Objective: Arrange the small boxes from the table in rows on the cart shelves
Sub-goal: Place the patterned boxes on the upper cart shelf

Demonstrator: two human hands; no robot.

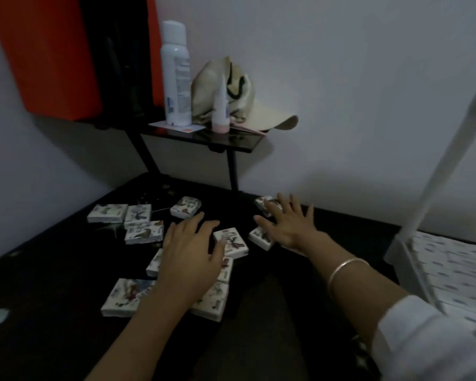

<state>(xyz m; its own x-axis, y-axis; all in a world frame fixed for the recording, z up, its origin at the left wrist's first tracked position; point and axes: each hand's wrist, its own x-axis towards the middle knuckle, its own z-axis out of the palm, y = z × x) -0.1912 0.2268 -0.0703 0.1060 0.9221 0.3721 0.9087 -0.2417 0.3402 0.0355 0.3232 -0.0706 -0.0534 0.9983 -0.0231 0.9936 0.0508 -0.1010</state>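
Several small white printed boxes lie scattered on the black table. My left hand hovers over the middle of them with fingers stretched, covering one box and next to a box at its fingertips. My right hand is spread flat, fingers straight, above two boxes: one under its thumb side and one at its fingertips near the wall. More boxes lie at the left and near me. The white cart stands at the right.
A small black raised shelf over the table's back carries a tall white spray can, a small bottle and a beige cap. An orange and black cabinet hangs at upper left. The cart's post slants up on the right.
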